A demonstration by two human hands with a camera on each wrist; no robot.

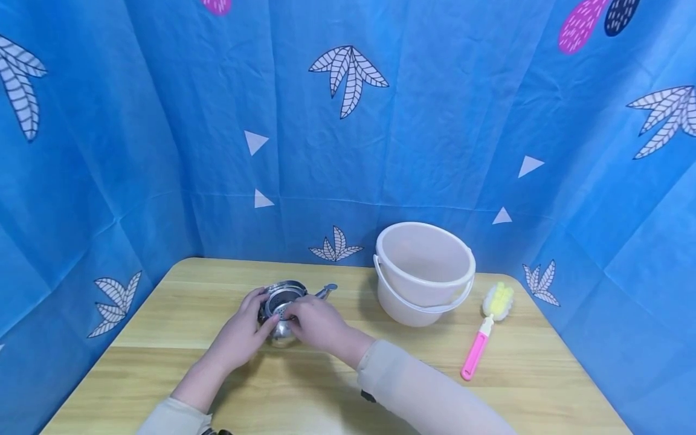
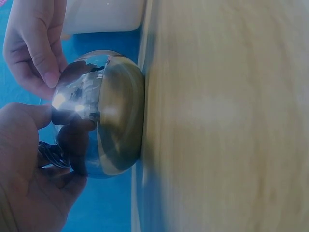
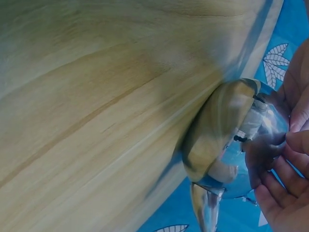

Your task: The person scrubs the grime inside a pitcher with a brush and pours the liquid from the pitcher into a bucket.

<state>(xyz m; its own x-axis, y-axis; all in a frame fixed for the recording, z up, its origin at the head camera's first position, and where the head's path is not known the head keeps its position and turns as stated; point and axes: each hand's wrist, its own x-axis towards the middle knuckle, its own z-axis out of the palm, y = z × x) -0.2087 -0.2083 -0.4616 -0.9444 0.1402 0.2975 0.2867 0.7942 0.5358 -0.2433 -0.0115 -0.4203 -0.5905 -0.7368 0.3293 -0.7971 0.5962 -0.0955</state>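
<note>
The round, shiny silver metal teapot [image 1: 281, 336] sits on the pale wooden table [image 1: 261, 393] between both hands, spout [image 1: 325, 292] pointing far right, left hand [image 1: 240, 336] gripping its left side, right hand [image 1: 319, 321] at its near-right rim, pinch unclear

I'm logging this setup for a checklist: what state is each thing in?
Metal teapot: upright, top open.
Perforated metal piece: at the teapot's mouth; whether loose, can't tell.
White bucket: upright, open-topped.
Bucket handle: lowered.
Brush: lying on the table.
</note>
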